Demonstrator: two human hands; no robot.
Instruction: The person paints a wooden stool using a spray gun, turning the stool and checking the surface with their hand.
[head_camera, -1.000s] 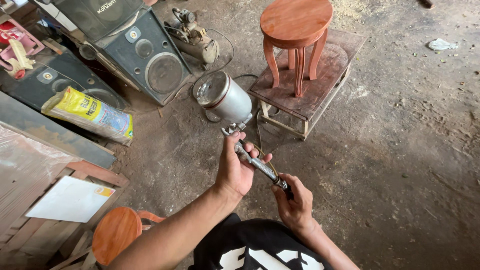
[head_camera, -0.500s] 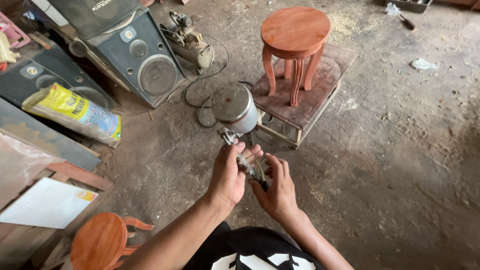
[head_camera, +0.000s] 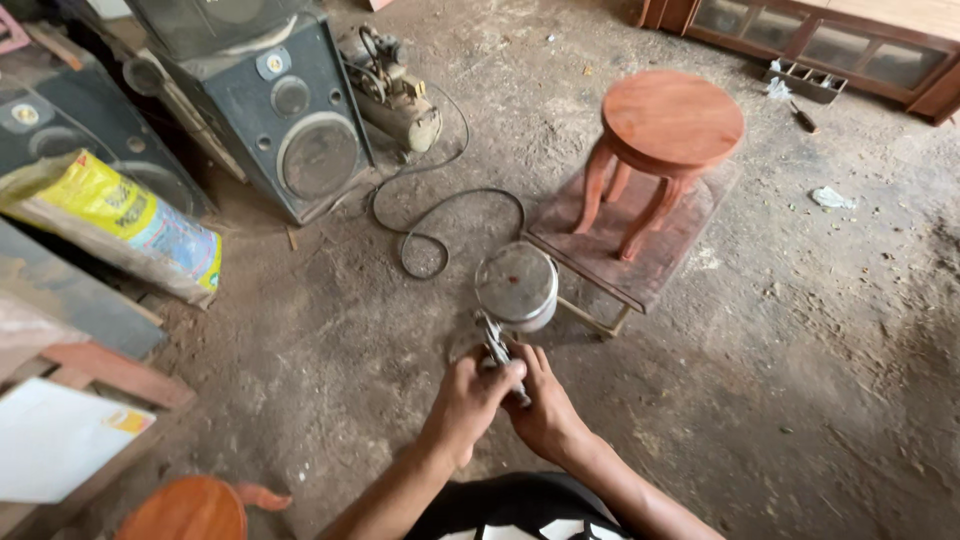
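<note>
A single head-worn camera looks steeply down and forward at the dirt floor (head_camera: 800, 400). The person's arms enter from 6 o'clock, close beneath the lens. A round wooden stool (head_camera: 670, 125) stands farther off at 1 o'clock, a speaker cabinet (head_camera: 290, 130) at 11 o'clock.

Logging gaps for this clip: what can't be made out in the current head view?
- Spray gun body: covered by the left hand and right hand; only the metal cup and a bit of the neck show.
- Each hand's grip: the fingers overlap, so it is unclear.
- Second stool: cut off by the bottom edge.
- Tray contents: too small.
</note>
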